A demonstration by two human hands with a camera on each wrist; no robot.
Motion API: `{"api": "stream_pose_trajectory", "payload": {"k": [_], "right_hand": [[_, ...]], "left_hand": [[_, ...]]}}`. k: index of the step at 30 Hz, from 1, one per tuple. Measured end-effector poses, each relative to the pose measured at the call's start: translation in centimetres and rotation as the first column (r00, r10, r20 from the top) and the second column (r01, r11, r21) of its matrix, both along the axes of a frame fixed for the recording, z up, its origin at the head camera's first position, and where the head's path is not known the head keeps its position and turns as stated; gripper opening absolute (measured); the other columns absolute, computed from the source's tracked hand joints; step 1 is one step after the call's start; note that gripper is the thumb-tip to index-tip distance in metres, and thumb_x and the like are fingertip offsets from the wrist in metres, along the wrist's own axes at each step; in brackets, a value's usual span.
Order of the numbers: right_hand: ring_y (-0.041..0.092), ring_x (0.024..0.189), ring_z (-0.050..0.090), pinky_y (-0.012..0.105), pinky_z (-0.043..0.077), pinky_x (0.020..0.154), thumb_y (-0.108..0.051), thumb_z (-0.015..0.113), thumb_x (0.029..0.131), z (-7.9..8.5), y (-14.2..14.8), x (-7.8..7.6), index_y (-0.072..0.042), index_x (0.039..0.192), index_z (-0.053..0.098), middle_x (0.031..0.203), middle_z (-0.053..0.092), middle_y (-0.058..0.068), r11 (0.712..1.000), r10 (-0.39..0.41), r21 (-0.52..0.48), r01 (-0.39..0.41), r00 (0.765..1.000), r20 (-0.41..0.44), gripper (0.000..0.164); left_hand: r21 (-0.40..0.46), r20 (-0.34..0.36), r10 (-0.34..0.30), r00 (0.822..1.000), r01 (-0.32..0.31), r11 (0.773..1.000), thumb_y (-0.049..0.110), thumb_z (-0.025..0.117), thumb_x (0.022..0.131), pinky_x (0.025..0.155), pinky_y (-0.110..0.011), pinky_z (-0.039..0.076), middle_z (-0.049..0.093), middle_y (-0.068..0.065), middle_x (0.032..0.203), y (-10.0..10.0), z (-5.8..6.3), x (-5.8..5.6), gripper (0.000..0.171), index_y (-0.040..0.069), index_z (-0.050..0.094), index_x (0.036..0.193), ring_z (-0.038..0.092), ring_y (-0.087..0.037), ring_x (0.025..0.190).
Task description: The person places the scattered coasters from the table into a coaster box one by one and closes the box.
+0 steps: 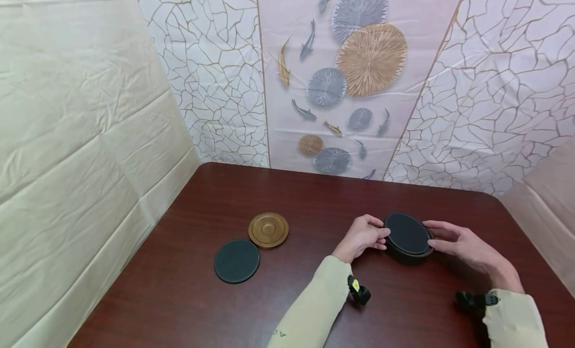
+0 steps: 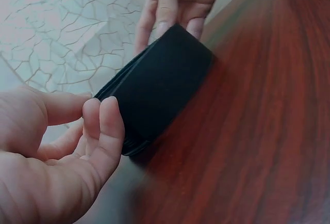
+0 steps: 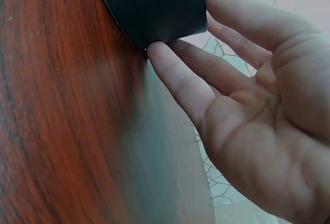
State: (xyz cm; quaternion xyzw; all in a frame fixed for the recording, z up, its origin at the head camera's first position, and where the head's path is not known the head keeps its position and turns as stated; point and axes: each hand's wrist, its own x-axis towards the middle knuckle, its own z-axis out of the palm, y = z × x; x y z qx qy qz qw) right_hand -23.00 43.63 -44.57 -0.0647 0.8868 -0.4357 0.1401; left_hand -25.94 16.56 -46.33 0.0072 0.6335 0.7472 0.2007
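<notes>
A round black coaster [image 1: 408, 232] lies on top of a low round black coaster holder [image 1: 406, 258], which stands on the right part of the table. My left hand [image 1: 361, 236] pinches the coaster's left edge; in the left wrist view its thumb and fingertips meet at the top rim of the holder [image 2: 160, 84]. From the opposite side my right hand [image 1: 467, 248] grips the holder, thumb at the near rim and forefinger at the far rim. In the right wrist view, fingertips touch the holder's dark side wall [image 3: 160, 12]. What lies inside the holder is hidden.
To the left on the dark red-brown table [image 1: 179, 298] lies a dark green round coaster [image 1: 236, 261] with a stitched edge. Touching or nearly touching it is a brown ringed disc [image 1: 268, 230]. A patterned cloth [image 1: 220, 78] hangs behind the table's back edge.
</notes>
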Motion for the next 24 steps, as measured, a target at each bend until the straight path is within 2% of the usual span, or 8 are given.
{"api": "stream_pose_trajectory", "payload": {"k": [5,9,15,20,24], "right_hand": [[-0.007,0.103,0.061,0.019,0.054,0.081,-0.033,0.067,0.093,0.2,0.0,0.2,-0.007,0.15,0.036,0.144,0.047,0.03,1.0,-0.004,-0.01,0.004,1.0,0.012,0.07],[-0.004,0.103,0.062,0.02,0.055,0.082,-0.032,0.068,0.093,0.3,0.0,0.3,-0.005,0.149,0.036,0.143,0.047,0.029,1.0,-0.003,-0.028,0.003,1.0,0.016,0.07],[-0.002,0.103,0.064,0.022,0.055,0.081,-0.034,0.068,0.092,0.0,-0.1,0.1,-0.008,0.148,0.04,0.143,0.05,0.025,1.0,0.005,-0.012,-0.005,1.0,0.001,0.068],[-0.001,0.102,0.065,0.023,0.056,0.082,-0.033,0.069,0.092,0.2,0.1,0.2,-0.008,0.148,0.04,0.14,0.053,0.024,1.0,0.01,-0.028,-0.01,1.0,-0.003,0.068],[-0.001,0.103,0.064,0.023,0.056,0.083,-0.031,0.068,0.093,0.2,0.1,0.3,-0.006,0.149,0.037,0.142,0.05,0.026,0.998,0.012,-0.055,-0.011,1.0,0.014,0.069]], "left_hand": [[-0.068,-0.009,0.018,1.0,-0.018,0.998,0.002,0.074,0.085,0.047,-0.027,0.054,0.061,-0.007,0.065,0.4,0.2,0.4,0.019,0.008,0.057,0.091,0.056,-0.014,0.05],[-0.132,-0.012,0.038,0.999,-0.039,0.99,0.003,0.076,0.083,0.049,-0.03,0.056,0.062,-0.008,0.067,0.4,0.4,0.5,0.02,0.009,0.057,0.089,0.057,-0.014,0.048],[-0.128,-0.028,0.031,0.999,-0.034,0.991,0.005,0.073,0.087,0.053,-0.033,0.058,0.063,-0.008,0.07,-0.6,0.7,0.2,0.015,0.01,0.059,0.088,0.057,-0.014,0.052],[-0.156,-0.085,-0.017,0.996,0.003,0.988,0.009,0.07,0.09,0.056,-0.035,0.059,0.064,-0.008,0.072,-2.1,1.1,-0.5,0.011,0.011,0.059,0.09,0.057,-0.013,0.052],[-0.232,-0.138,-0.097,0.986,0.063,0.971,0.013,0.068,0.092,0.067,-0.043,0.061,0.068,-0.018,0.086,-3.4,1.7,-1.0,0.009,0.013,0.06,0.092,0.057,-0.015,0.055]]}}
